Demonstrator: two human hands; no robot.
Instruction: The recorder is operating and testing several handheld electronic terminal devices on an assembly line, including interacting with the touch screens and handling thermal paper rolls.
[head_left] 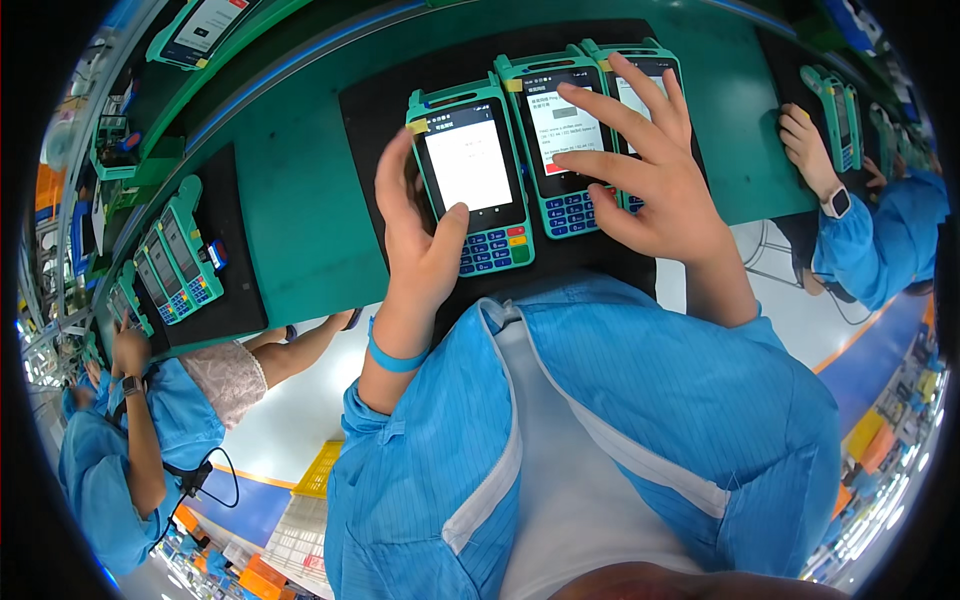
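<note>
Three green payment terminals with dark blue keypads stand side by side before me. At the left terminal (470, 165), my left hand (420, 235) lies along the left edge, thumb apart from the fingers. The thumb tip is over the lower corner of its lit white screen; some fingers are partly hidden. My right hand (655, 175) spreads open above the middle terminal (565, 212) and the right terminal (630, 90). Two of its fingertips are over the middle screen, which shows text and a red button. Whether they touch the glass, I cannot tell. This hand covers much of the right terminal.
A black mat (375, 120) lies under the terminals on the green bench (300, 200). More terminals (175, 260) stand on another mat at left. Co-workers in blue work on both sides, one hand (808, 145) near terminals at right. A terminal (205, 30) sits on the upper shelf.
</note>
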